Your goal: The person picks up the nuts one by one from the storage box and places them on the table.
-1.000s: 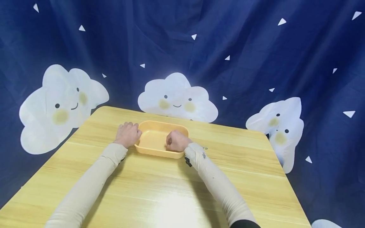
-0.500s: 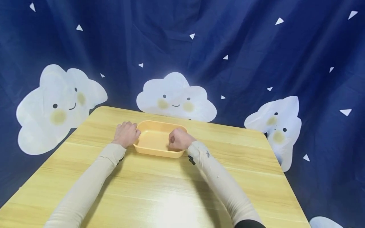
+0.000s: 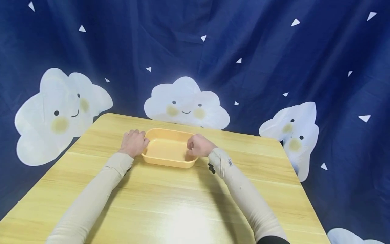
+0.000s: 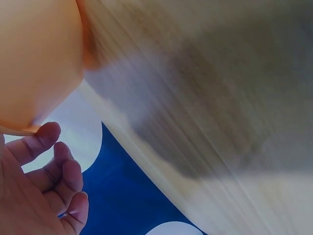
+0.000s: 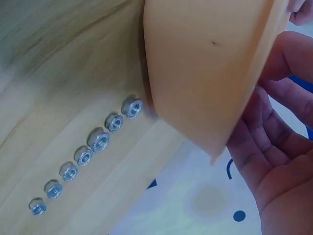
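A shallow yellow-orange plastic tray (image 3: 169,163) lies near the table's far edge. At its left end my left hand (image 3: 133,142) holds the rim, the thumb on the inner side; in the left wrist view its other fingers (image 4: 68,178) are bent outside the wall. My right hand (image 3: 201,145) bends over the right rim, fingers curled down inside. Its fingertips are hidden behind the tray wall (image 5: 200,63) in the right wrist view, so I cannot tell whether they hold anything. Several silver flange nuts (image 5: 99,140) stand in a slanting row outside the tray's right end.
The wooden table (image 3: 146,203) runs from the forearms to a dark blue curtain (image 3: 182,40) printed with white clouds. My right forearm (image 3: 243,189) crosses the table right of the tray and covers the nuts in the head view.
My right hand has moved right and slightly back, from inside the tray to over its right rim. The left hand stays at the left rim, and the view has shifted a little.
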A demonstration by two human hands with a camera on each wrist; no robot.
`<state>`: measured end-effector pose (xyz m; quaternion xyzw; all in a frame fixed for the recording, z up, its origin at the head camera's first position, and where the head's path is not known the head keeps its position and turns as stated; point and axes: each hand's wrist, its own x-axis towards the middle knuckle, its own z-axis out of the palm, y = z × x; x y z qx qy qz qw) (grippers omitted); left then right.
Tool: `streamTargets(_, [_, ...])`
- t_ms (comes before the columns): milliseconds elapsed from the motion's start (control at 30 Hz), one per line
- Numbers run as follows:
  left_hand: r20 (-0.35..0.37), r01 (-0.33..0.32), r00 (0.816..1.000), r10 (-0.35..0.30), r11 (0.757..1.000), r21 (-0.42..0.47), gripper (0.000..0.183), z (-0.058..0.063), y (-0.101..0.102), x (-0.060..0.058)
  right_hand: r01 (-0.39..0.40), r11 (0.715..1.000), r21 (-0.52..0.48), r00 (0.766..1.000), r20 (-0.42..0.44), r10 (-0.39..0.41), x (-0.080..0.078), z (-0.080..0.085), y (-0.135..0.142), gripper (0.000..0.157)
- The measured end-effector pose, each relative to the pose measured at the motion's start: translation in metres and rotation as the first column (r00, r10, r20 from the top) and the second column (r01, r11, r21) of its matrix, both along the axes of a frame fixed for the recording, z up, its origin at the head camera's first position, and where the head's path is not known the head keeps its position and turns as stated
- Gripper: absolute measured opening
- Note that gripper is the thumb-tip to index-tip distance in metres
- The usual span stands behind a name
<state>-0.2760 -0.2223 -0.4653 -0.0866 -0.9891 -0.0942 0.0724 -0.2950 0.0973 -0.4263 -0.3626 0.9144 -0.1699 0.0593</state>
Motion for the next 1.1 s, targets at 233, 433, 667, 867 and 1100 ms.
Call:
streamTargets(233, [0.015, 0.004, 1.000, -0.004, 1.000, -0.004, 0.036, 0.000, 0.001, 0.000, -0.002, 1.000, -0.028, 1.000, 0.005, 0.002, 0.002, 0.005, 0.008, 0.009])
streamTargets(433, [-0.004, 0.007, 1.000, -0.007, 1.000, 0.010, 0.034, 0.000, 0.000, -0.002, 0.044, 0.997, -0.056, 0.999, 0.024, -0.043, 0.001, 0.011, 0.023, 0.017])
streamTargets(667, [-0.002, 0.012, 1.000, -0.012, 1.000, -0.005, 0.035, 0.002, -0.001, -0.004, 0.057, 0.994, -0.088, 0.998, 0.000, -0.058, 0.000, 0.007, 0.046, 0.010])
streamTargets(867, [-0.011, 0.008, 1.000, -0.008, 1.000, -0.003, 0.037, -0.001, -0.003, -0.004, 0.120, 0.987, -0.109, 0.993, 0.021, -0.118, -0.002, -0.002, 0.068, 0.014])
streamTargets(1100, [-0.004, 0.009, 1.000, -0.009, 1.000, 0.004, 0.037, -0.003, -0.004, -0.004, 0.179, 0.978, -0.109, 0.984, 0.042, -0.175, -0.002, -0.017, 0.090, 0.012])
